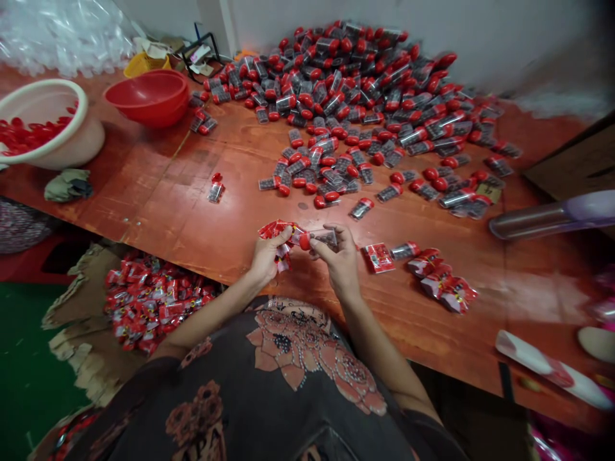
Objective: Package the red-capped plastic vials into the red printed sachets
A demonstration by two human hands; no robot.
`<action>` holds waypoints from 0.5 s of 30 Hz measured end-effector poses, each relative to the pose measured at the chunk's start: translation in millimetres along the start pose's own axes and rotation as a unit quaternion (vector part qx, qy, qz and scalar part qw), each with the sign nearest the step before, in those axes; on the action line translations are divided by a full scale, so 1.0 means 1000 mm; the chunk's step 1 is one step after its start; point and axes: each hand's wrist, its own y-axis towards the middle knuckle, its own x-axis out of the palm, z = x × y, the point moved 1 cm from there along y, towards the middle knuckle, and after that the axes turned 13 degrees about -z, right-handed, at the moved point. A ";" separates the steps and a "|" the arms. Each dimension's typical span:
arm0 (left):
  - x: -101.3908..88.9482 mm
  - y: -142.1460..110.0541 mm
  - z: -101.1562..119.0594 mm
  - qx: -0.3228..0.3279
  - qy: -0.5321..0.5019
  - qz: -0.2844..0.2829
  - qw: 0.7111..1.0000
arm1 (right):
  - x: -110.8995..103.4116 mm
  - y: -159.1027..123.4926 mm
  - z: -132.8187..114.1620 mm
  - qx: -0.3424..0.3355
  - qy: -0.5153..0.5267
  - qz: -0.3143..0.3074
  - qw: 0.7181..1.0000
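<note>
My left hand [267, 255] is closed on a few red printed packets [276, 228], with the thumb on top. Between thumb and fingers, my right hand [342, 261] grips a small clear container [328, 237] with dark contents. Its red cap [304, 241] points left and meets the packets; whether it sits inside one cannot be made out. Right of my hands, a flat red packet [378, 257] lies beside another red-capped container [405, 250]. Farther right is a row of several red packets [441, 282].
A large heap of red-capped containers [336, 96] covers the table's back. To the left stand a white tub [89, 131] of red caps and a red bowl [148, 96]. Below the edge, a cardboard box [77, 307] holds many red packets. A long clear tube [528, 221] lies right.
</note>
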 end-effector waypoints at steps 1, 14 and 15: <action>0.001 -0.001 0.000 0.011 0.009 -0.008 1.000 | 0.000 0.000 0.000 0.000 0.005 0.007 1.000; 0.004 -0.014 0.016 0.022 0.111 -0.045 0.993 | 0.006 -0.001 0.013 0.006 0.053 0.022 0.998; 0.005 -0.014 0.017 0.024 0.111 -0.054 0.992 | 0.007 -0.003 0.014 0.006 0.048 0.013 0.999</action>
